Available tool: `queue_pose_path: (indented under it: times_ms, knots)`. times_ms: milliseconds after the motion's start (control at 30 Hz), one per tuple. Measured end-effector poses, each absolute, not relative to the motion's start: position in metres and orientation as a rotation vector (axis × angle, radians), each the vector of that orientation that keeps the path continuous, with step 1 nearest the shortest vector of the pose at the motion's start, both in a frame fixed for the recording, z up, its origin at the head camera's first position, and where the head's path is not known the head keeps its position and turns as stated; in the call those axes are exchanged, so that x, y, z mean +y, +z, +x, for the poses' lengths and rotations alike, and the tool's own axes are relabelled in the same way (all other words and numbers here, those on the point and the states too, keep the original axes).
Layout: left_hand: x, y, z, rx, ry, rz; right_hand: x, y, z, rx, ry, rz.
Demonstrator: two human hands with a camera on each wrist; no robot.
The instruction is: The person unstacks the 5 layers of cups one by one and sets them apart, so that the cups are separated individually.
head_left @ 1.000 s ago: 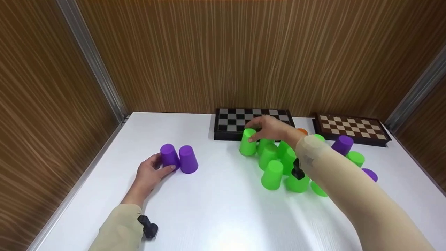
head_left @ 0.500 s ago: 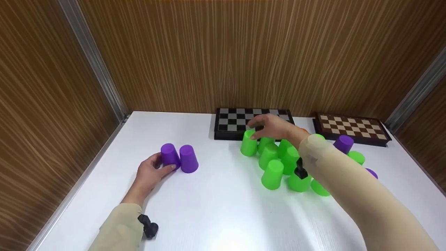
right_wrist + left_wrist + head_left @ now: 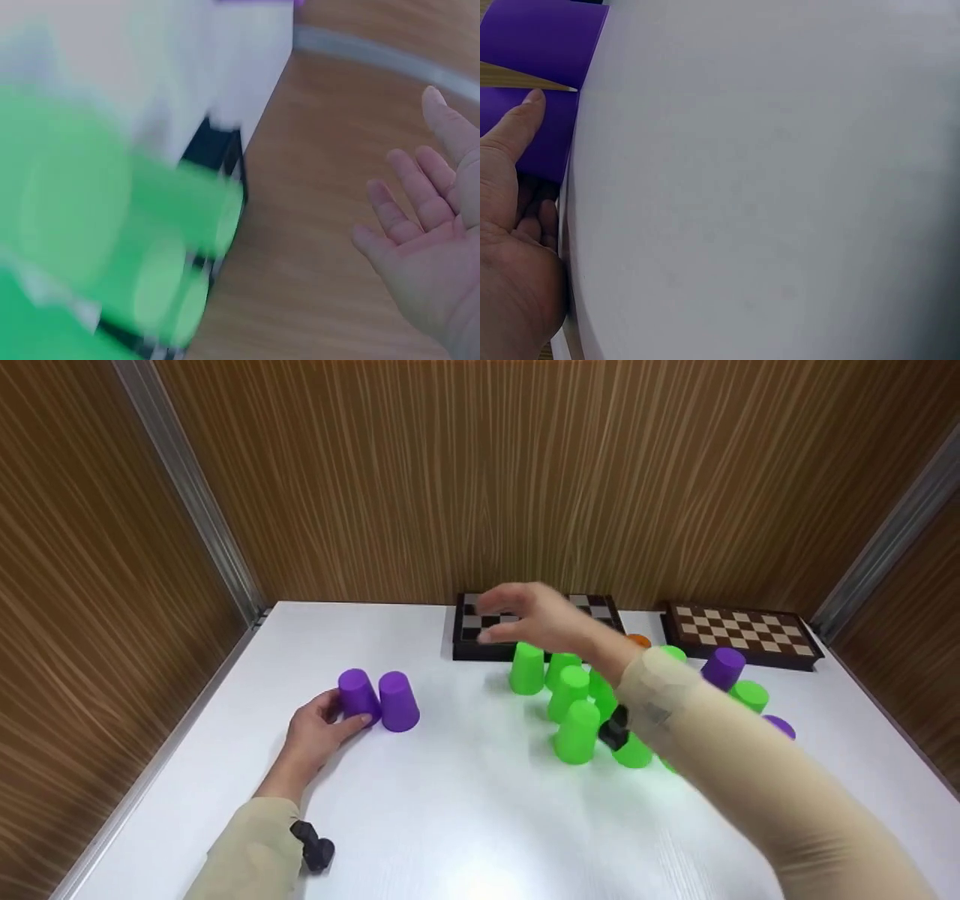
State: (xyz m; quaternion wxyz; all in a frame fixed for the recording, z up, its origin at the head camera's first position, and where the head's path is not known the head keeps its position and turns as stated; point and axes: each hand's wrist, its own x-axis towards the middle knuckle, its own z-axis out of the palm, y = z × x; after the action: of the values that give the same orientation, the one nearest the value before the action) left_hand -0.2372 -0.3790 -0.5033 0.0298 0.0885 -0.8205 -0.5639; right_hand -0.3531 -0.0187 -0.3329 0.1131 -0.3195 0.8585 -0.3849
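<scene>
My left hand (image 3: 315, 733) grips the left one of two purple cups, with the thumb along its near side. This gripped purple cup (image 3: 358, 694) stands upside down, close against a second purple cup (image 3: 399, 703) on its right. In the left wrist view the thumb lies across the held cup (image 3: 544, 142). My right hand (image 3: 541, 619) is raised with nothing in it, fingers spread, over the front part of the grey-and-black chessboard (image 3: 474, 622). Just below it stands an upside-down green cup (image 3: 527, 669). The right wrist view shows the palm (image 3: 427, 262) bare, apart from the blurred green cups (image 3: 184, 206).
Several green cups (image 3: 577, 733) stand upside down in a cluster on the right, partly hidden by my right forearm. Beyond the arm are purple cups (image 3: 724, 666), a green cup (image 3: 748, 695) and an orange piece (image 3: 639, 640). A brown chessboard (image 3: 742, 630) lies at the back right.
My right hand has let go of the green cup at the cluster's back left and moved up and left off it. My left hand stays on its purple cup.
</scene>
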Motion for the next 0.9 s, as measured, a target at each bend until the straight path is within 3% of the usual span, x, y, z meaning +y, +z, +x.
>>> queue_pose_path:
  times_ms: [367, 600, 900]
  knots:
    - [-0.368, -0.504, -0.239, -2.524, -1.740, 0.282, -0.104, -0.397, -0.325, 2.474, -1.203, -0.982]
    - [-0.363, -0.504, -0.241, -2.550, -1.720, 0.264, -0.122, -0.432, -0.321, 2.434, -1.310, -0.914]
    - [-0.364, -0.503, -0.243, -2.564, -1.715, 0.267, -0.130, -0.444, -0.322, 2.405, -1.355, -0.892]
